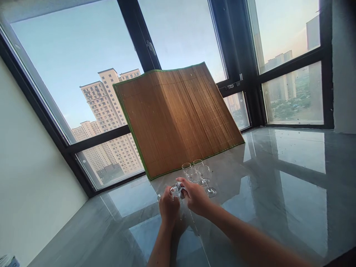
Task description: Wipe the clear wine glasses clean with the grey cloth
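Note:
My left hand [168,207] is closed around a clear glass [174,191], likely a stemmed one, held just above the glossy grey surface. Fingers cover much of that glass. In my right hand [196,197] is a bunched whitish cloth [181,190], pinched against the glass at its right end. Just behind my right hand, several clear stemmed glasses [205,171] stand upright in a close group. The foot of the nearest one shows beside my right wrist, while the hand hides parts of the others.
A brown bamboo mat [178,118] with green edging leans against the dark window frame [236,48] behind the glasses. The shiny grey surface [278,207] reflects the windows. A white wall [30,167] borders the left side. Part of a container [9,260] shows at bottom left.

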`<state>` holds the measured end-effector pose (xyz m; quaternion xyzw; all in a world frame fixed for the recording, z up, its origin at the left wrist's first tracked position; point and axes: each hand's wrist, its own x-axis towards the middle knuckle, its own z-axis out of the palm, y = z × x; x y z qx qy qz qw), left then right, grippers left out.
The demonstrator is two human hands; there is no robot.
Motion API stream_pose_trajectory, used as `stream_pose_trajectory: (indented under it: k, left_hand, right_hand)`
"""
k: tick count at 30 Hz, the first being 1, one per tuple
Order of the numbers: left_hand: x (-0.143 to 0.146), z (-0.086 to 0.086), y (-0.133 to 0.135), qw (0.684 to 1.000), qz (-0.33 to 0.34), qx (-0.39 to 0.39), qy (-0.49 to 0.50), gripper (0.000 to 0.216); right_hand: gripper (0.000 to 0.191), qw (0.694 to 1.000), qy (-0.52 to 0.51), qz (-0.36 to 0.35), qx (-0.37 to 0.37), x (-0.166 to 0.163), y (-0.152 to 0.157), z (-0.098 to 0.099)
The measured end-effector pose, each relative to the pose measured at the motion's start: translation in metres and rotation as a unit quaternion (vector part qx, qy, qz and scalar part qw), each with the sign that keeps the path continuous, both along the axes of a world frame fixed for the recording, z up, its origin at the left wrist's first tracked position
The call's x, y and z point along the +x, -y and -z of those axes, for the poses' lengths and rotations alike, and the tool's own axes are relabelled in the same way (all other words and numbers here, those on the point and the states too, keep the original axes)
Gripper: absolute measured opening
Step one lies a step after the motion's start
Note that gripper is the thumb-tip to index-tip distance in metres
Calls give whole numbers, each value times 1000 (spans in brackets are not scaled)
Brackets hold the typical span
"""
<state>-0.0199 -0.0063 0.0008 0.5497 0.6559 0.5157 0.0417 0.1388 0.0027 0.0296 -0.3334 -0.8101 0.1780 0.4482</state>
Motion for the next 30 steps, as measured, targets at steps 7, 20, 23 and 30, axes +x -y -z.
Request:
stream_pose_trajectory:
  k: [7,20,23,30]
  left_hand:
    - [2,4,-4,998,43,-5,35,17]
    - [6,4,-5,1000,28,-1,-1,10]
    - [6,1,-3,1000,23,-7,-7,11]
    - [8,3,-3,999,47,18,-4,19]
  right_hand:
    - [41,998,-33,-3,-59,-1,-4,0]
    - [47,999,2,31,-42,-4,8,-12]
    - [60,998,0,66,18,-9,12,-14]
    - [60,978,85,13,189,8,8,1]
